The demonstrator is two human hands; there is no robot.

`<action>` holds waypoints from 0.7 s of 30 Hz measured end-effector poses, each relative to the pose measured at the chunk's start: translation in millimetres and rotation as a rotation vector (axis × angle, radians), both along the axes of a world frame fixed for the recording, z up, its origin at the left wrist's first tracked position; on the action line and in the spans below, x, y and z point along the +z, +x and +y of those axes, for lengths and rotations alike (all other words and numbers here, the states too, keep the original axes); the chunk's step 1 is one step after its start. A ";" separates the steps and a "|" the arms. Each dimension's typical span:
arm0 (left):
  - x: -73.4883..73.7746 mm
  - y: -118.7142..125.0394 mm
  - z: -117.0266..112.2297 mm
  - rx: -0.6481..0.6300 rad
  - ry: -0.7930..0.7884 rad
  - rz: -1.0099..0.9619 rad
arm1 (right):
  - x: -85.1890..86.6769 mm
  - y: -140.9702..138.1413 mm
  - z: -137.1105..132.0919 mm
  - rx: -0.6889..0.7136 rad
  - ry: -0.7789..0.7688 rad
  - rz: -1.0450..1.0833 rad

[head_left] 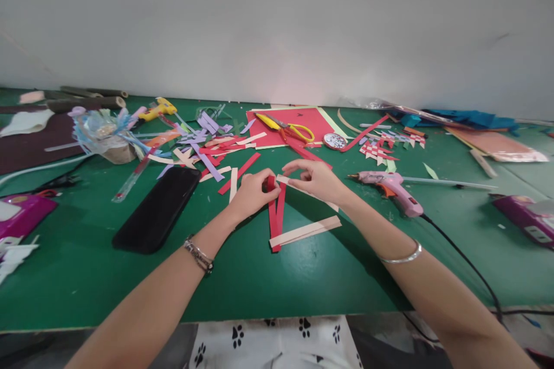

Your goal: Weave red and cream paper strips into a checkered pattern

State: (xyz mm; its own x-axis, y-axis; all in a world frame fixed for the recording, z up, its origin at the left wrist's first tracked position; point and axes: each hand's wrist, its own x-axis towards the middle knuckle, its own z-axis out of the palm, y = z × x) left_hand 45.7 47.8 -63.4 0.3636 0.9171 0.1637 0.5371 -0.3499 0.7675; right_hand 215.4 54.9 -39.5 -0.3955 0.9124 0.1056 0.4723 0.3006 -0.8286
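My left hand (255, 189) pinches the upper end of a folded red paper strip (272, 216), whose two legs run down toward me. Around the lower end of the red strip lies a folded cream paper strip (307, 230), pointing to the right. With curled fingers, my right hand (318, 180) holds another cream paper strip (326, 202) by its near-left end, close to the top of the red one. That strip slants down to the right beneath the hand. Part of it is hidden by the fingers.
A black phone (158, 210) lies left of my hands. Yellow-handled scissors (285, 127) rest on red paper (307, 118). To the right is a pink glue gun (392, 187) with its cord. Loose purple strips (208, 124) and woven red-white pieces (376, 151) lie farther back.
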 end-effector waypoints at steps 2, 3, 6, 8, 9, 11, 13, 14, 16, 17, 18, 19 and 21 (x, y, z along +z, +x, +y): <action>0.0 0.0 0.0 0.007 0.004 -0.003 | -1.4 -0.8 -0.3 0.002 -0.029 0.004; 0.1 -0.1 0.1 0.013 0.007 -0.004 | -2.0 -1.3 -0.4 -0.009 -0.058 0.008; 0.5 -0.9 0.2 0.042 0.022 -0.005 | -3.2 -2.7 -0.3 -0.072 -0.134 0.016; 0.7 -1.4 0.4 0.060 0.033 -0.005 | -3.4 -3.6 0.2 -0.105 -0.164 0.014; 0.7 -1.5 0.5 0.064 0.037 -0.006 | -3.5 -4.1 0.6 -0.115 -0.177 0.007; 0.5 -1.6 0.9 0.070 0.044 -0.008 | -4.1 -5.3 1.2 -0.117 -0.207 -0.014; 0.1 -1.5 1.2 0.073 0.046 -0.010 | -5.2 -6.6 1.4 -0.098 -0.244 -0.025; -0.2 -1.5 1.3 0.074 0.047 -0.011 | -5.9 -7.2 1.3 -0.086 -0.262 -0.022; -1.0 -1.7 1.6 0.073 0.047 -0.010 | -7.4 -8.1 0.8 -0.065 -0.290 -0.003; -1.4 -2.0 1.6 0.068 0.045 -0.012 | -8.1 -8.2 0.6 -0.056 -0.300 0.004; -1.9 -2.3 1.7 0.062 0.038 -0.022 | -8.6 -8.3 0.4 -0.050 -0.305 0.007; -2.3 -2.7 1.8 0.054 0.023 -0.040 | -9.1 -8.1 0.2 -0.042 -0.304 0.008; -2.7 -3.3 2.2 0.038 -0.025 -0.097 | -10.0 -7.8 0.2 -0.026 -0.288 0.020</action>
State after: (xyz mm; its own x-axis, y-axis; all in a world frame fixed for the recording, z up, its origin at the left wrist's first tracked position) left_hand 42.4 50.0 -66.2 0.3119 0.9342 0.1735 0.4729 -0.3110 0.8244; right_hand 207.6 55.1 -49.5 -0.3716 0.9159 -0.1519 0.4594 0.0393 -0.8873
